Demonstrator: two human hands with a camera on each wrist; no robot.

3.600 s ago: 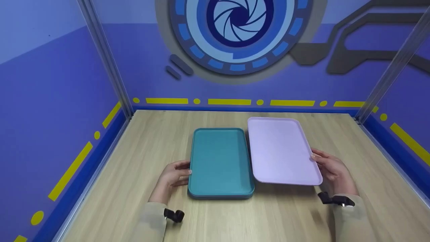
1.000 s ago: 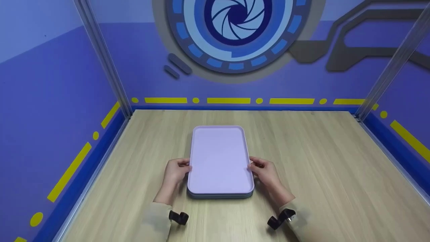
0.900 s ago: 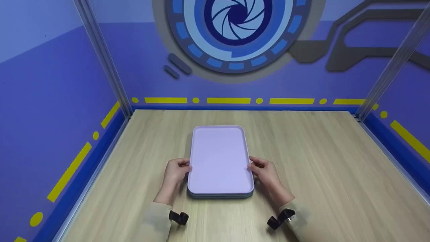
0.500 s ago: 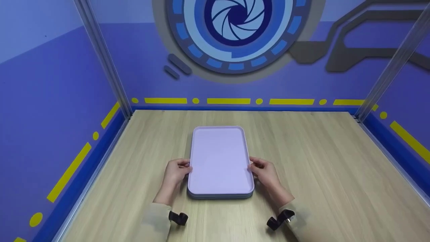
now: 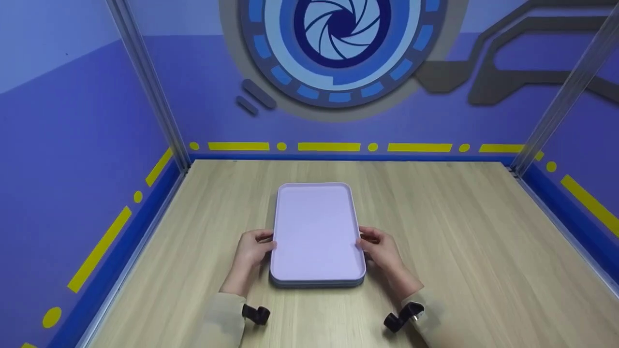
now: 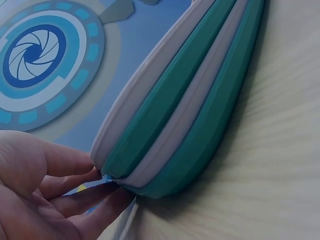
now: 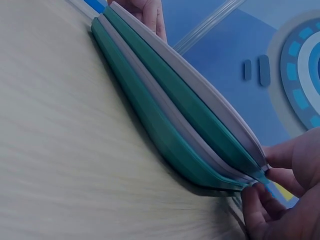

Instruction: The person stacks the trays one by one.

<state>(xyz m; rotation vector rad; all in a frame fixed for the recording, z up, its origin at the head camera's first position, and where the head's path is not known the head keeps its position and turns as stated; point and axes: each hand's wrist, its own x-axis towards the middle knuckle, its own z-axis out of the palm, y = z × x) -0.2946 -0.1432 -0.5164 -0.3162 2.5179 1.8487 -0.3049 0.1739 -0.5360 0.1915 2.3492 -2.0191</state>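
Note:
A lilac tray [image 5: 316,232] lies face up on top of a neat stack in the middle of the table. Both wrist views show the stack's side, with lilac and green trays alternating; a green tray [image 6: 215,155] is at the bottom. My left hand [image 5: 251,249] holds the stack's left long side, thumb at the top rim and fingers against the edges below. On the opposite side my right hand [image 5: 384,249] grips it the same way, its fingertips [image 7: 251,200] against the lower edges. The undersides of the fingers are partly hidden in the head view.
The stack rests on a wood-grain table [image 5: 474,241]. Blue-purple printed panels [image 5: 203,96] enclose it at the back and sides, with metal posts [image 5: 150,82] at the corners. A black wrist device [image 5: 256,314] sits on each sleeve.
Earlier, my right hand held the lilac tray to the right of the stack, with a green tray on top. The lilac tray then came left onto the stack. Over the last second both hands stay still.

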